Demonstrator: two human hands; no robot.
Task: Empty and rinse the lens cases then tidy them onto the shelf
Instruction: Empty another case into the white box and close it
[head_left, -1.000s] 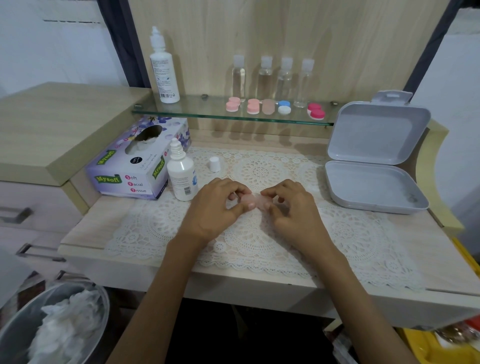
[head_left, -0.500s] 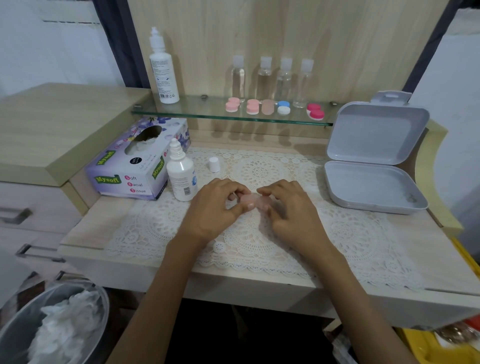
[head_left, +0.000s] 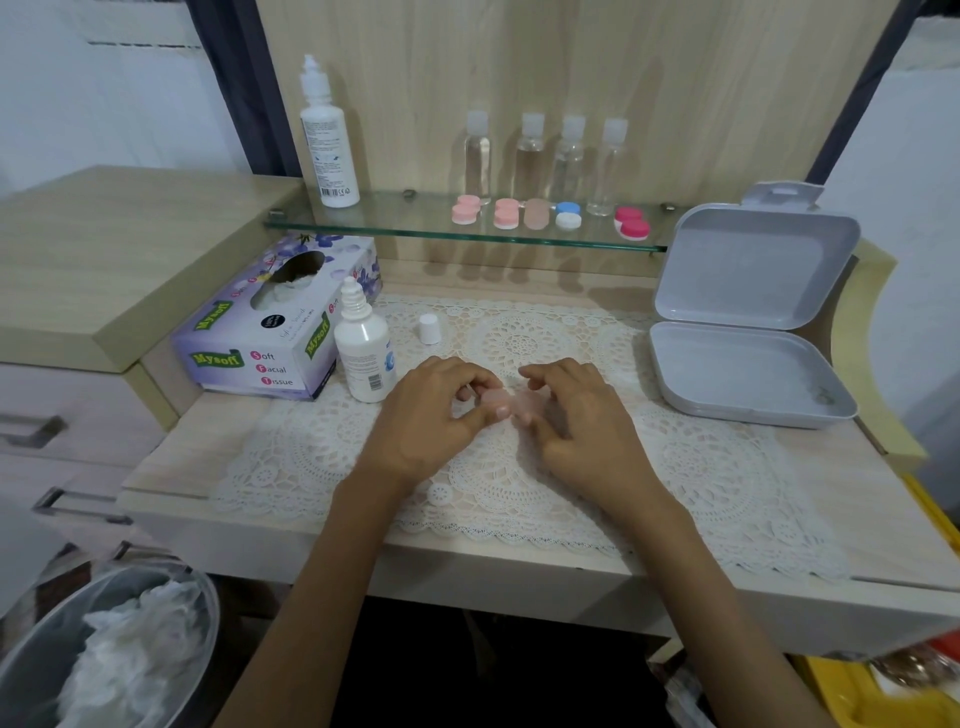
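A pale pink lens case lies low over the lace mat between both hands. My left hand pinches its left end with thumb and forefinger. My right hand has its fingers curled on the right end, hiding most of that side. On the glass shelf stand several lens cases: two pink ones, a beige one, a blue and white one and a magenta one. A small solution bottle stands uncapped left of my hands, its white cap behind it.
An open grey plastic box sits at the right. A tissue box stands at the left. On the shelf are a tall white bottle and several clear bottles. A metal bin with used tissue stands below left.
Both hands stay on the pink case in the same spot. The right hand's fingers have shifted slightly on its end.
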